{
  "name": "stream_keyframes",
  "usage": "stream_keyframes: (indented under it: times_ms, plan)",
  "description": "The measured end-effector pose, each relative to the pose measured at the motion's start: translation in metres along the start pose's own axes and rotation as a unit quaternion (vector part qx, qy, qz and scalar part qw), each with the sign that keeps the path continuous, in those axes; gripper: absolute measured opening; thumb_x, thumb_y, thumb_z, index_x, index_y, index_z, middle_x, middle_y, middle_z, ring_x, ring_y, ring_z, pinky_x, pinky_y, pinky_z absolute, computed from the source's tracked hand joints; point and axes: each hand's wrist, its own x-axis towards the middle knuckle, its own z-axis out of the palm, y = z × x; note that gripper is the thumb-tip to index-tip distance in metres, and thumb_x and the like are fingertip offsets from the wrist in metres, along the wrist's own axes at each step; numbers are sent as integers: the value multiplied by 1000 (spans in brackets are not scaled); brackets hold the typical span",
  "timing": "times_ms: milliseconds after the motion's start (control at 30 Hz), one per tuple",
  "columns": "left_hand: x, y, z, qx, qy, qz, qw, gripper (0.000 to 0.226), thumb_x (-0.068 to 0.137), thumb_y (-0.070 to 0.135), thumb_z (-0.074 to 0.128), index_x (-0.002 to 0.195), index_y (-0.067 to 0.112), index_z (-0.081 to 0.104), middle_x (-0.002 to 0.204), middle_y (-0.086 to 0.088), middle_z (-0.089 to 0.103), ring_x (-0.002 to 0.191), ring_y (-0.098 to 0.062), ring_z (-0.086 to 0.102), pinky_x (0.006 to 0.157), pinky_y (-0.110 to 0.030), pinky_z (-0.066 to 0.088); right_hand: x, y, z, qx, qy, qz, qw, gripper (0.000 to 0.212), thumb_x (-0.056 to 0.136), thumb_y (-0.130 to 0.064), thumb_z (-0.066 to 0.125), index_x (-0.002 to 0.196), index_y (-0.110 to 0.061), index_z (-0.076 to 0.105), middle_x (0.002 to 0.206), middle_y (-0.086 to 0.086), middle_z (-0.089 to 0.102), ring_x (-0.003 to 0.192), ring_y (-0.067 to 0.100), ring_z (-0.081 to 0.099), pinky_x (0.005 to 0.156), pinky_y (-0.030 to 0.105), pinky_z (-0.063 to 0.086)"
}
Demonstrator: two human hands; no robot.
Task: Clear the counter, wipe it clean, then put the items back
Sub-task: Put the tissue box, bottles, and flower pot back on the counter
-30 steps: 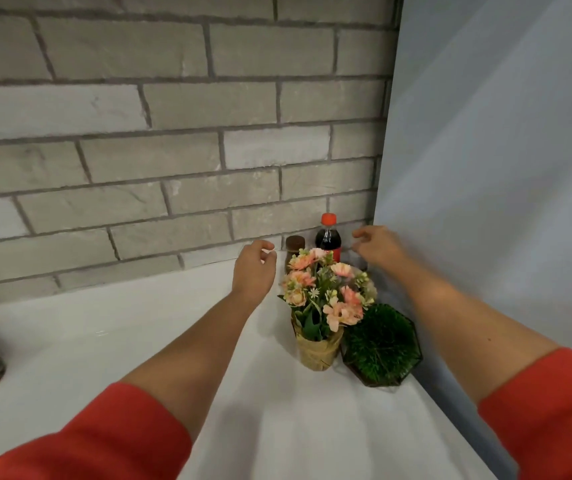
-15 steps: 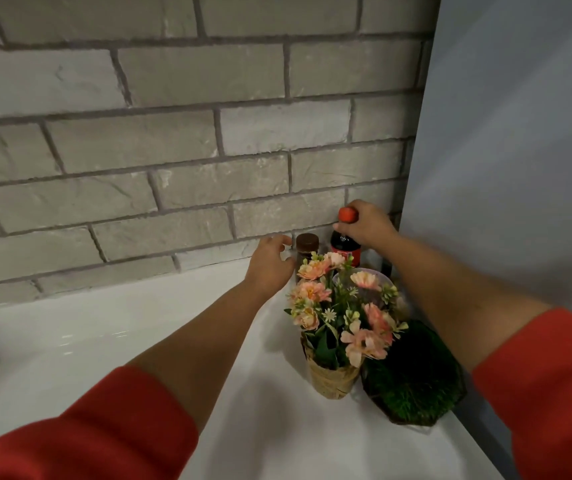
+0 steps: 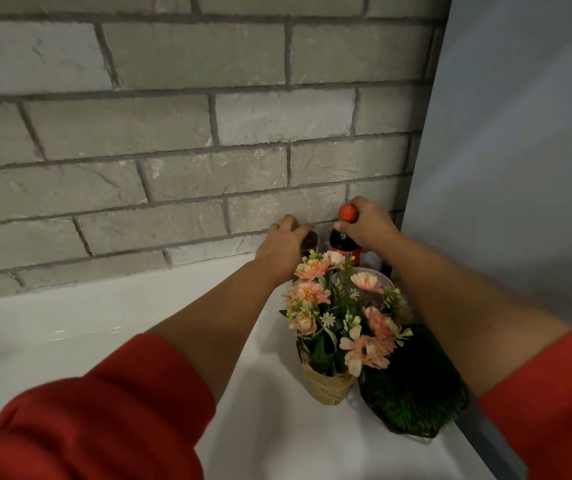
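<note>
Visibly dark, the soda bottle has a red cap.

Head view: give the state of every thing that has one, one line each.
cola bottle, upright, red cap on, neck gripped by right hand
jar, upright, lid on, fingers of left hand curled over its top
flower pot, upright on counter, untouched
grass planter, flat on counter, untouched
</note>
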Motion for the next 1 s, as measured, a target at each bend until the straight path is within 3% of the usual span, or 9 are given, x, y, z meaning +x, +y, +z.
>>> stream_keyframes:
  times_ms: [133,300,433,600,700,833,1000]
  plan:
    - [0,2,3,-35,-29,-7,999,63,79,11,70,133,24,40,135,-8,35,115,-32,48,91,-41,47,-3,-3,-1,-13,-9,-4,1000,49,89,-29,62,130,-10,44,127,19,51,115,34,50,90,39,45]
    - [-16,-7,-3,-117,-25,-23,993,32,79,-1,60,108,8,50,110,-13,46,93,-26,51,76,-32,42,-10,-8,-2,-14,-16,-20,1000,47,89,-26,62,129,-9,45,127,18,53,116,33,50,93,38,43]
    - [-31,-13,-14,-138,-30,-33,989,26,77,3,67,94,12,49,98,-6,40,90,-23,48,79,-35,45,-15,-16,-1,-13,-18,-31,999,44,89,-23,63,127,-6,48,127,19,53,115,33,50,91,35,42]
    - [-52,-26,-34,-138,0,-48,989,31,77,13,72,101,10,53,100,-2,42,91,-19,46,72,-26,38,-21,-43,-11,-9,-15,-70,997,45,88,-21,63,127,-4,48,127,20,52,116,34,50,93,41,45]
    - [-68,-35,-57,-131,19,-57,990,30,77,12,72,101,12,53,101,-2,45,91,-18,46,72,-25,39,-27,-68,-21,4,-12,-106,994,40,87,-17,64,122,-2,50,123,22,53,112,35,51,89,45,50]
    - [-97,-48,-96,-115,40,-69,990,30,76,12,73,100,13,55,99,-1,45,91,-17,46,73,-25,39,-41,-107,-27,20,-10,-142,990,36,86,-16,65,118,-2,54,120,19,56,110,33,54,85,38,49]
    - [-140,-71,-137,-76,47,-102,991,32,75,18,74,100,13,56,100,-3,50,91,-18,49,76,-27,44,-73,-154,-16,63,-50,-161,984,33,86,-15,65,115,-2,54,116,18,57,108,32,56,88,46,51]
